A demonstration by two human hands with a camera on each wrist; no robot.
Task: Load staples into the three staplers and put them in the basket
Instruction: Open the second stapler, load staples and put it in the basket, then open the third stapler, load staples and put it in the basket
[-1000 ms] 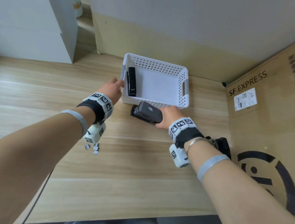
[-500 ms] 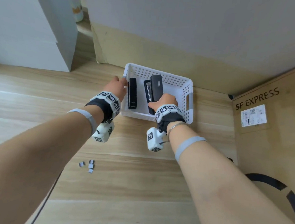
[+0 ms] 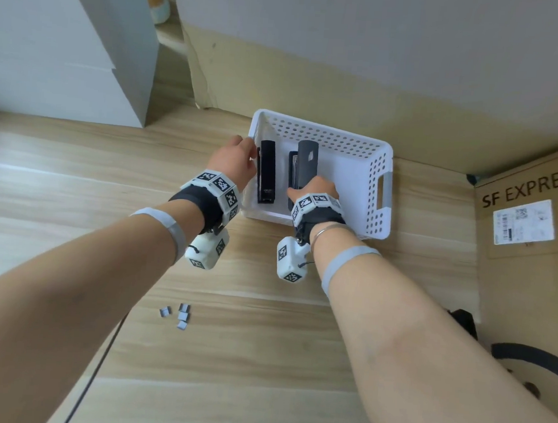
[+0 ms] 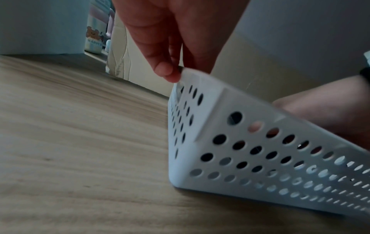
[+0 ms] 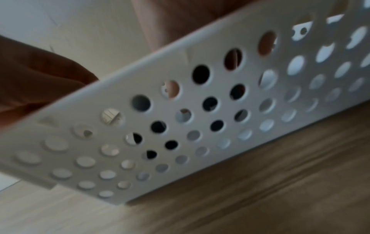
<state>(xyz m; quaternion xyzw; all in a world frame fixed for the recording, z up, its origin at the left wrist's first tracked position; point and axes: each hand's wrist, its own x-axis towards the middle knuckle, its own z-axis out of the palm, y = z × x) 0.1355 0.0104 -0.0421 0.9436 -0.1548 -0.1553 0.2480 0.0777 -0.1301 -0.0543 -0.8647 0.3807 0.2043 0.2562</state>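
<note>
Reaching over the near wall of the white basket [image 3: 379, 172], your right hand [image 3: 316, 189] sits on the near end of the grey stapler [image 3: 305, 160], which lies lengthwise on the basket floor; whether those fingers grip it or only rest on it I cannot tell, since the hand hides them and the right wrist view shows mostly the perforated basket wall [image 5: 200, 110]; just left of it in the basket lies the black stapler [image 3: 267, 172], parallel to it and apart from it; your left hand [image 3: 235, 161] is at the basket's left rim, and in the left wrist view your fingertips [image 4: 168, 71] pinch that rim [image 4: 192, 76]; a third stapler does not show clearly in any view; the basket stands on a light wood-grain tabletop [image 3: 226, 357], pushed toward the far edge below a grey wall [image 3: 383, 52]; nearer you than the basket, to its left, a few small staple strips [image 3: 179, 315] lie loose on the wood; right of the basket stands a cardboard box [image 3: 529, 231] printed SF EXPRESS; far left of the basket is a white cabinet [image 3: 50, 43].
</note>
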